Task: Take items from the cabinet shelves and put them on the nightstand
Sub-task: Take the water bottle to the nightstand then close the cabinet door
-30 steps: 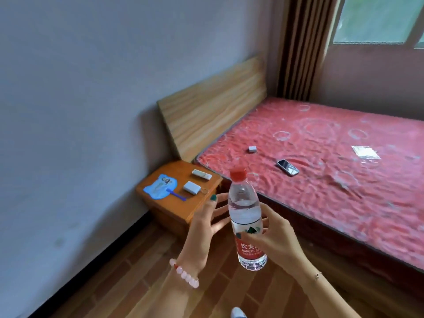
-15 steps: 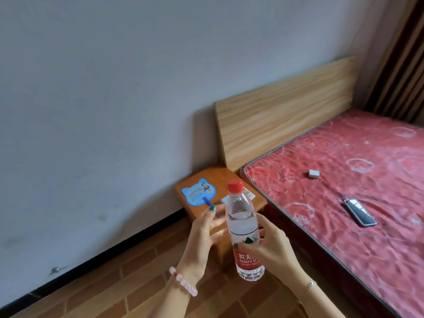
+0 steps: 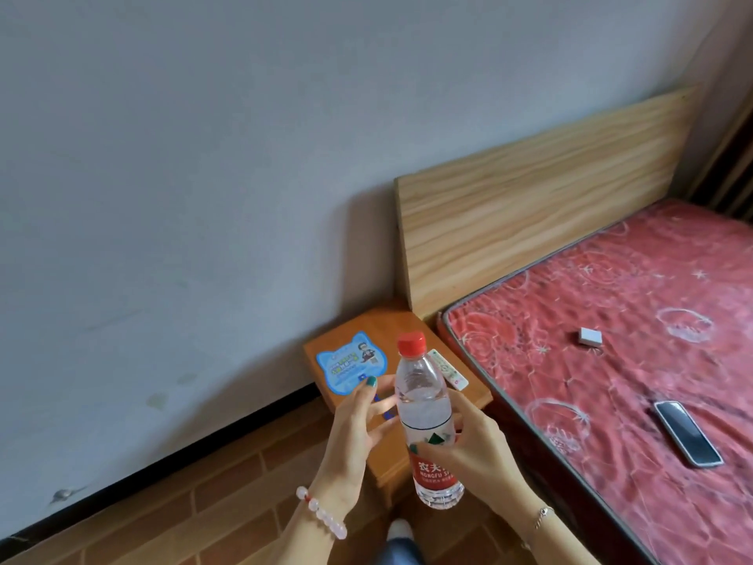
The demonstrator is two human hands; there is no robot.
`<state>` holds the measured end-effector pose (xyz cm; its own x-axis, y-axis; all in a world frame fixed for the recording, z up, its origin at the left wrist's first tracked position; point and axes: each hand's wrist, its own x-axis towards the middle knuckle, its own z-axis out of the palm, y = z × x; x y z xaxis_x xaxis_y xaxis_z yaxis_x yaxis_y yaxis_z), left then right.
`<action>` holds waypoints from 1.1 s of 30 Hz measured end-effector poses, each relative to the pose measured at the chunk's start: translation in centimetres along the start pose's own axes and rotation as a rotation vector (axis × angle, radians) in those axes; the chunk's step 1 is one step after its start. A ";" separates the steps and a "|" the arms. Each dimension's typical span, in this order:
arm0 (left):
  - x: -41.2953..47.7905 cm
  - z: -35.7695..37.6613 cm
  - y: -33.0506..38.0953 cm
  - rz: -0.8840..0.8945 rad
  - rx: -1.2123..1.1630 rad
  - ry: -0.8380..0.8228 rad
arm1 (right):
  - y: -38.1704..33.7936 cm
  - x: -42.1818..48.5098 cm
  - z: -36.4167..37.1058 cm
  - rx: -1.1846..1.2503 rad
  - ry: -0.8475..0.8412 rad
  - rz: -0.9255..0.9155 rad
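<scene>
My right hand (image 3: 474, 448) grips a clear water bottle (image 3: 426, 418) with a red cap and red label, held upright in front of the wooden nightstand (image 3: 387, 324). My left hand (image 3: 354, 430) hovers just left of the bottle, fingers spread, fingertips near its side but not clearly gripping it. On the nightstand lie a blue cat-shaped fan (image 3: 350, 362) and a white remote (image 3: 448, 369), partly hidden by the bottle. The cabinet is out of view.
A bed with a red patterned mattress (image 3: 631, 340) and wooden headboard (image 3: 529, 205) stands right of the nightstand. A phone (image 3: 688, 433) and a small white box (image 3: 591, 339) lie on the mattress. A grey wall runs along the left; the floor is brick-patterned.
My view has swung left and closer to the nightstand, which now sits right behind the bottle. Both hands keep the same pose around the bottle.
</scene>
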<state>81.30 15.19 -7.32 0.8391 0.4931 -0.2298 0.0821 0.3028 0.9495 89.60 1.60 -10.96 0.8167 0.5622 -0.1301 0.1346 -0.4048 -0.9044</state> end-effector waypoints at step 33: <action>43.0 -4.6 -9.5 -0.315 -0.308 0.448 | 14.0 45.2 8.2 -0.168 -0.207 0.031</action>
<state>114.15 37.23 -27.18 0.4877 0.6157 -0.6189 0.0740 0.6772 0.7320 123.80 27.25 -32.88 0.6920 0.6763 -0.2525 0.2165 -0.5281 -0.8211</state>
